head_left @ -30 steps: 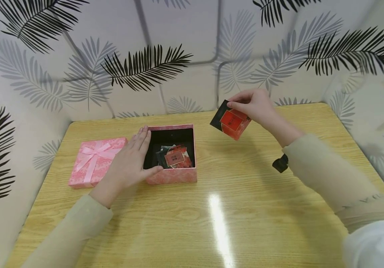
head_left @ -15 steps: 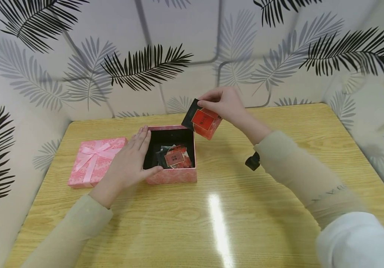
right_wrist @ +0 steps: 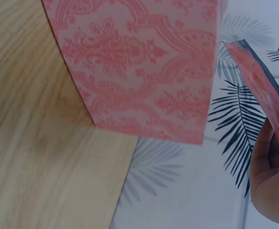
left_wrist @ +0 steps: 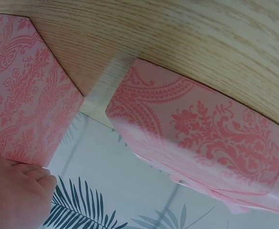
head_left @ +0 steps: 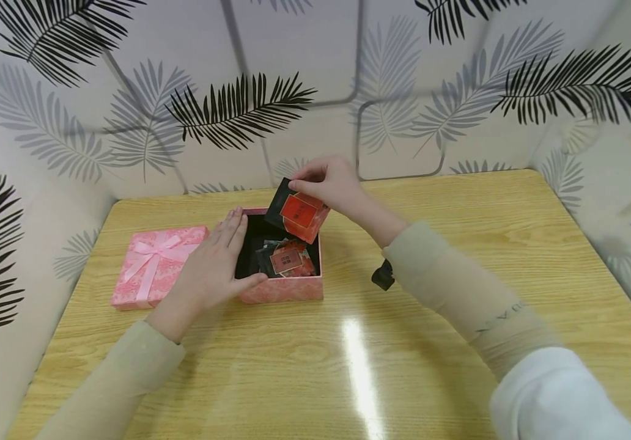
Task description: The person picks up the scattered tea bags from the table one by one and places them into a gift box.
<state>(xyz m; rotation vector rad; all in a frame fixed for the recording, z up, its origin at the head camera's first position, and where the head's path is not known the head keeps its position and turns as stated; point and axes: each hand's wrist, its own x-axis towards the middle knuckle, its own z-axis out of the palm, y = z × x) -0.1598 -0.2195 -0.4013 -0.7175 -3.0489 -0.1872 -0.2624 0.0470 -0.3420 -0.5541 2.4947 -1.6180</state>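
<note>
A pink patterned gift box (head_left: 282, 290) with a black inside stands without its lid on the table. Several red and black sachets (head_left: 288, 260) lie at its bottom. Over the box's back right part, my right hand (head_left: 329, 186) pinches one flat red and black sachet (head_left: 300, 211) by its upper edge; it hangs tilted above the others. In the right wrist view this sachet (right_wrist: 261, 83) shows nearly edge-on beside the box wall (right_wrist: 139, 71). My left hand (head_left: 208, 272) lies along the box's left side, fingers extended at the rim and thumb at the front edge.
The box's pink lid (head_left: 156, 266), tied with a ribbon bow, lies left of the box, close to my left hand. A wall covering (head_left: 271, 49) with leaf prints rises behind the wooden table (head_left: 271, 373). A black device (head_left: 383, 276) hangs under my right wrist.
My right hand has carried the pinched sachet leftward and then lower, from right of the box to above its opening. The left hand, box and lid have stayed in place.
</note>
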